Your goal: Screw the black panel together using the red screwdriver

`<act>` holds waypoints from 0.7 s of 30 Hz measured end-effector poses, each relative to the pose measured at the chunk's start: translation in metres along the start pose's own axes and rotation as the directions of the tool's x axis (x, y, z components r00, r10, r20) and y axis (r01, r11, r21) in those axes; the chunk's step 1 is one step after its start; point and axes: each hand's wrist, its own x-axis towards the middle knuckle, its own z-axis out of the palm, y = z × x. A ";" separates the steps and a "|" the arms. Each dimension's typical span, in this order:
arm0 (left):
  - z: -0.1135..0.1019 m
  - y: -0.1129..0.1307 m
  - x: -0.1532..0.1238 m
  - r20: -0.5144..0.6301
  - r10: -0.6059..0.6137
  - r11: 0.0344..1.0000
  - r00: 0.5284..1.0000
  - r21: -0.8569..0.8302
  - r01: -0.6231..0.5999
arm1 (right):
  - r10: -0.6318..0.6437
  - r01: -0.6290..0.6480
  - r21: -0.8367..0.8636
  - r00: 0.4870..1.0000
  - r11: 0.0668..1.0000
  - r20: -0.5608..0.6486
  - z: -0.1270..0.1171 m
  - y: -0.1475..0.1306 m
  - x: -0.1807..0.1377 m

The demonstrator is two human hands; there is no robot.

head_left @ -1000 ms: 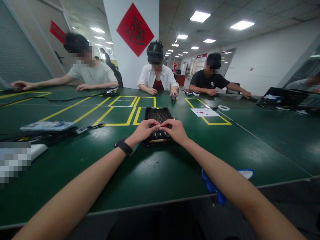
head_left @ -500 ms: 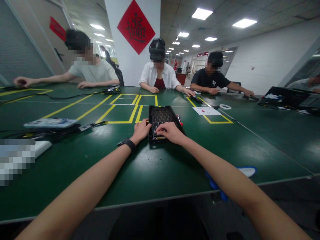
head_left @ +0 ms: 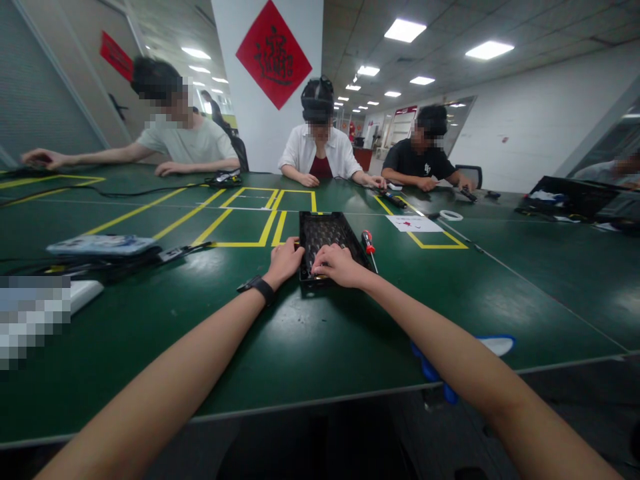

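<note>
A shallow black rectangular case (head_left: 334, 230) lies on the green table in front of me, its inside showing a pattern of small rounded cells. My left hand (head_left: 287, 259), with a dark band on the wrist, grips the case's left wall near the front. Over the front end of the case, my right hand (head_left: 336, 263) has its fingers bent and pinched together at the inside. Whatever is between those fingertips is too small or hidden to make out. A screwdriver (head_left: 369, 243) with a red handle rests on the table just right of the case.
Several people sit across the table. Yellow tape (head_left: 235, 244) marks rectangles on the table. To the left are cables and a patterned flat box (head_left: 103, 245). A white sheet (head_left: 414, 223) and a tape roll (head_left: 451, 215) lie at right; a blue-edged item (head_left: 497, 345) is under my right forearm.
My right hand shifts slightly at the front of the case, its fingers more bent. The screwdriver shows more fully. Across the table, the person at right has drawn an outstretched hand inward.
</note>
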 end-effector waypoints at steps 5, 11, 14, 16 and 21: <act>0.000 0.000 0.000 0.004 -0.009 1.000 1.000 -0.002 0.009 | -0.019 0.020 -0.019 1.000 1.000 0.019 0.000 0.000 0.000; 0.000 0.001 -0.001 0.001 -0.013 1.000 1.000 0.010 0.013 | -0.012 0.013 -0.044 1.000 0.999 0.015 0.003 -0.001 0.002; 0.000 0.000 0.000 0.001 -0.017 1.000 1.000 0.006 0.017 | -0.004 0.004 -0.049 1.000 0.999 0.008 0.004 -0.001 0.003; 0.001 0.000 0.000 -0.002 -0.018 1.000 1.000 0.013 0.018 | 0.002 -0.001 -0.048 1.000 0.999 0.008 0.003 -0.001 0.003; 0.001 0.000 0.001 -0.003 -0.023 0.999 1.000 0.028 0.023 | 0.012 -0.013 -0.041 1.000 0.999 -0.020 0.005 -0.004 0.002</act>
